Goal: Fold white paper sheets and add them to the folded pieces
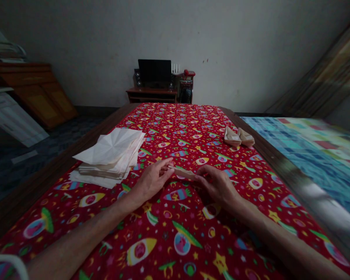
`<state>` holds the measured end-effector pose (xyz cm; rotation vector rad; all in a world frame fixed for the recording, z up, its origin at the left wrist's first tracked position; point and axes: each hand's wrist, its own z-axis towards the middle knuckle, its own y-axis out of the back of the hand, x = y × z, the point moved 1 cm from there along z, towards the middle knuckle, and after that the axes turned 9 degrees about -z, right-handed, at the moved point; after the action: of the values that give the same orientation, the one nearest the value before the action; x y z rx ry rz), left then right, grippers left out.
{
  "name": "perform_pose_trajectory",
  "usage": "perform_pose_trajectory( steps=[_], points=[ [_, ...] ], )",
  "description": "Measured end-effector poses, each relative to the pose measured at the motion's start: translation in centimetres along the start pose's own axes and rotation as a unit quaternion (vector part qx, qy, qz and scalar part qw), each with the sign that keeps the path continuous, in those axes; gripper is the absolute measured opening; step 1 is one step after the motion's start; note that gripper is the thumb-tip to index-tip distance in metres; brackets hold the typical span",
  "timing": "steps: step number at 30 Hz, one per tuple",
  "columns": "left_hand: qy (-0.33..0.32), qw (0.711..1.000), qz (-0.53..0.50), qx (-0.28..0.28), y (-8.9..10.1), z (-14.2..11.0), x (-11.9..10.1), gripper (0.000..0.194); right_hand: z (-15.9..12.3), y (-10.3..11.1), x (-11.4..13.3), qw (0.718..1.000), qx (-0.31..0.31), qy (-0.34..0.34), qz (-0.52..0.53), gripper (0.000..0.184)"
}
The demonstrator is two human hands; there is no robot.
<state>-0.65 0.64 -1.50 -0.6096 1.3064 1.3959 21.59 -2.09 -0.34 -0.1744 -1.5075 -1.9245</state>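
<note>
As it stretches away beyond the left hand (156, 175) and the right hand (218, 184), the surface (102, 132) is mostly hidden by a red printed cloth (177, 217), whose near edge is cut off. Well to the right of the right hand lies a bed (323, 163), also cut off. Far beyond and left of the left hand stands a wooden cabinet (43, 97), its closed doors hiding whatever it contains. Just left of the left hand, a stack of paper (111, 151) is topped by a creased sheet covering most of those below. Both hands are partly closed, thumbs brought against curled fingers, with some fingertips hidden. Beyond and right of the right hand sit two folded paper pieces (232, 137) side by side, their insides hard to make out. Between the hands is a narrow paper strip (185, 173), pinched at its two ends; its folds are too dim to read.
</note>
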Motion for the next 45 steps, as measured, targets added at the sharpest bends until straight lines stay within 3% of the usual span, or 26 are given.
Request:
perform_pose_trajectory(
  steps=[8, 15, 21, 27, 30, 35, 41, 45],
  points=[
    [-0.024, 0.999, 0.048, 0.003, -0.5, -0.8, -1.7, 0.033, -0.2, -0.3, -0.3, 0.997, -0.014, 0.066, -0.026, 0.019],
    [0.012, 0.999, -0.036, -0.034, 0.2, -0.6, -1.1, 0.029, -0.3, 0.0, -1.3, 0.997, -0.019, 0.072, 0.007, 0.023],
    [-0.052, 0.998, 0.008, -0.019, -0.1, -0.7, -1.1, 0.017, -0.2, -0.6, -1.5, 0.994, -0.030, 0.102, -0.005, 0.034],
    [-0.073, 0.997, -0.005, 0.007, -0.4, -0.9, -1.0, 0.017, 0.0, 0.3, -1.1, 0.991, -0.007, 0.122, -0.047, 0.023],
    [-0.058, 0.998, -0.016, 0.021, -0.5, -1.0, -1.1, 0.021, 0.0, 0.2, -1.6, 0.992, -0.022, 0.119, -0.045, 0.025],
    [-0.013, 0.999, -0.032, 0.032, -0.7, -1.2, -1.3, 0.025, -0.4, -0.1, -1.7, 0.993, 0.007, 0.114, -0.032, 0.042],
    [0.020, 0.996, -0.084, 0.038, -1.1, -1.3, -1.4, 0.025, -0.8, 0.5, -0.6, 0.994, 0.025, 0.103, -0.011, 0.024],
    [0.089, 0.977, -0.189, 0.055, -1.7, -1.4, -1.7, 0.032, -1.0, 0.1, 0.0, 0.994, 0.007, 0.106, -0.027, 0.018]
  ],
)
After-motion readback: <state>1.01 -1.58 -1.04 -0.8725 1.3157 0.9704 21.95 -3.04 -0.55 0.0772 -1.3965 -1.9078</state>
